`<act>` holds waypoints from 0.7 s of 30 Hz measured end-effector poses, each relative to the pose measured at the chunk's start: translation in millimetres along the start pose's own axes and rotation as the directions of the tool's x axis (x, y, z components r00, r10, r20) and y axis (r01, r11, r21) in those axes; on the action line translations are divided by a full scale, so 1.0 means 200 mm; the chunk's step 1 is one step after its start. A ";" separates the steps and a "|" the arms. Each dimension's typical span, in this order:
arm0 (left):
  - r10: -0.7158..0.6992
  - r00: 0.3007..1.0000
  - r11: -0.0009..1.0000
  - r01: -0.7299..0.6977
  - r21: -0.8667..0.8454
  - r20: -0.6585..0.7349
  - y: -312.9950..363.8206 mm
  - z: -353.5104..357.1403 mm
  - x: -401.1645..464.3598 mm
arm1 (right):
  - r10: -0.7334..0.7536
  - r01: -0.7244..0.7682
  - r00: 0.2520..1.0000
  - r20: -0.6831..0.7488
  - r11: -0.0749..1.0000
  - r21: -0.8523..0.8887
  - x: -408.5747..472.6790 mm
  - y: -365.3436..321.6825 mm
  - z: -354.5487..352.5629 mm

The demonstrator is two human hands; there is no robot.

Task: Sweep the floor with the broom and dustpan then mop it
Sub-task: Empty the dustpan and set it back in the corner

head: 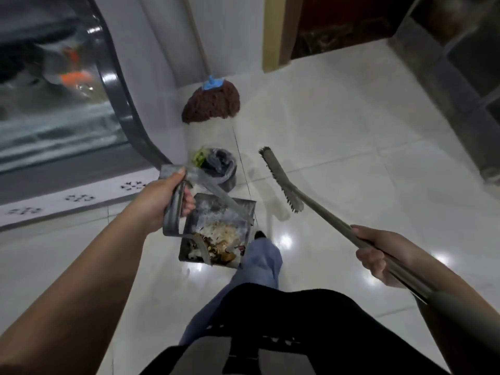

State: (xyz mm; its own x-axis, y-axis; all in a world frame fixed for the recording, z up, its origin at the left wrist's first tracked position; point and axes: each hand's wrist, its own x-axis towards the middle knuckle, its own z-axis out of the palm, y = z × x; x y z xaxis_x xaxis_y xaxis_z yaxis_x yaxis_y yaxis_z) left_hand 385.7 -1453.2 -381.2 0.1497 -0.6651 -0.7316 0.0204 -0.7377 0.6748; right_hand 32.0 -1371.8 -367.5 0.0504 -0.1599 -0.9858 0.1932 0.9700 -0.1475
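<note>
Dustpan (216, 234) near bin (221, 169); open floor (351, 171) beside broom (281, 180).

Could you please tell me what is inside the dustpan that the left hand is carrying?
The dustpan holds a heap of sweepings: pale shreds, brown scraps and some white dust. The left hand grips its handle. A metal strap and the heap itself cover part of the pan's floor.

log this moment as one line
left hand: holds dustpan, full | right hand: holds broom, raised | mop: against wall
</note>
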 end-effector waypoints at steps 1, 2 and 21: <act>-0.032 0.999 0.999 0.033 -0.026 0.014 0.04 0.02 0.05 | -0.009 0.009 1.000 -0.006 1.000 -0.006 0.01 -0.10 0.01; -0.076 0.997 0.997 0.077 -0.020 0.034 0.09 0.04 0.08 | -0.013 0.013 1.000 -0.015 1.000 -0.013 0.01 -0.19 0.03; -0.056 0.989 0.818 -0.031 -0.574 -0.134 0.68 0.49 0.57 | -0.011 0.045 0.997 0.072 0.870 -0.492 0.29 -1.80 -0.01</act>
State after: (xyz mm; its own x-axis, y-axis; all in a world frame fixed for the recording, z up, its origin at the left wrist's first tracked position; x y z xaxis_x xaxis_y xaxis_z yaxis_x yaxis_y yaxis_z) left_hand 308.1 -1640.7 -383.2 0.2799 -0.6007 -0.7488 0.5798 -0.5159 0.6306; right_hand -36.2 -1730.0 -371.2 0.1187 -0.1832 -0.9759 -0.3116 0.9263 -0.2118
